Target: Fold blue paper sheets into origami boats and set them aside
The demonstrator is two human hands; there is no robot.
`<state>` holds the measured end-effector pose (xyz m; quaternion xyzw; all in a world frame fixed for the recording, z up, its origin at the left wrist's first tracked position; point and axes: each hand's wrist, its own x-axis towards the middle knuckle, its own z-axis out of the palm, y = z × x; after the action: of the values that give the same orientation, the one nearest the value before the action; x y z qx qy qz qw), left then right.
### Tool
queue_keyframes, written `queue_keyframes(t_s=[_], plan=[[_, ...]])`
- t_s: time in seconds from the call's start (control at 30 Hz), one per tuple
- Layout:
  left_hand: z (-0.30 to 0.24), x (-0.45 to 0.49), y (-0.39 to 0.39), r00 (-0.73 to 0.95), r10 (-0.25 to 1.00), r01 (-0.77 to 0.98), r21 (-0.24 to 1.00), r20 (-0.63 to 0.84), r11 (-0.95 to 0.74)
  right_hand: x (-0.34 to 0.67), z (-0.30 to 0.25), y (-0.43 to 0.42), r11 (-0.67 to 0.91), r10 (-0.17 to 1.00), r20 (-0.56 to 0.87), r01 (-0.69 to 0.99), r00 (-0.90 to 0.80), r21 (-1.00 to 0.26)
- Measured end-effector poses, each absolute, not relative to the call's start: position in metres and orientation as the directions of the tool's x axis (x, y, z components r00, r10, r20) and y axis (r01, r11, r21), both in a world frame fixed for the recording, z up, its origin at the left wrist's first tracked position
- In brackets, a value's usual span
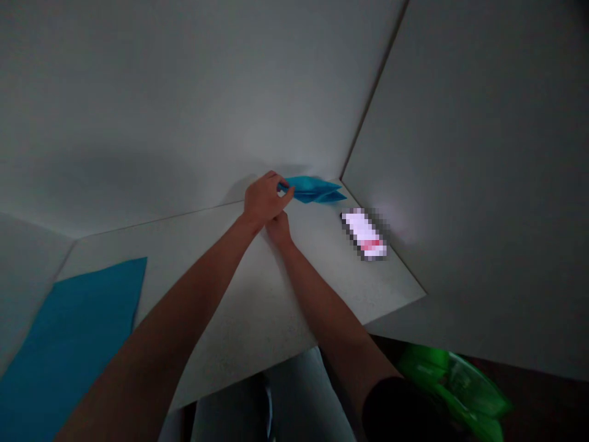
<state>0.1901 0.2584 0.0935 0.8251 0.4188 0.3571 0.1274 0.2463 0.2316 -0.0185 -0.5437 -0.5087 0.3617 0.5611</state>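
My left hand (265,197) is closed on the near left end of a folded blue sheet (315,189), thumb and fingers pinching it. The sheet has pointed, layered ends that stretch to the right along the wall; whether it is paper or cloth I cannot tell. Just below, my right hand (279,229) is curled on the tabletop, partly behind my left wrist. Its fingers are mostly hidden, so anything in them is out of sight. The two hands are close together and overlap in view.
A flat blue sheet (87,325) lies at the left of the white tabletop (239,313). To the right rests a lit phone (365,234), its screen blurred. White walls (207,92) enclose the back and sides. Below right is a green plastic object (460,380).
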Motion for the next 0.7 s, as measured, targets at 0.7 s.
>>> queue_keyframes(t_s=[0.7], plan=[[-0.005, -0.015, 0.184, 0.159, 0.960, 0.230, 0.937, 0.229, -0.262, 0.241, -0.001, 0.199, 0.296, 0.950, 0.250, 0.279, -0.189, -0.914]])
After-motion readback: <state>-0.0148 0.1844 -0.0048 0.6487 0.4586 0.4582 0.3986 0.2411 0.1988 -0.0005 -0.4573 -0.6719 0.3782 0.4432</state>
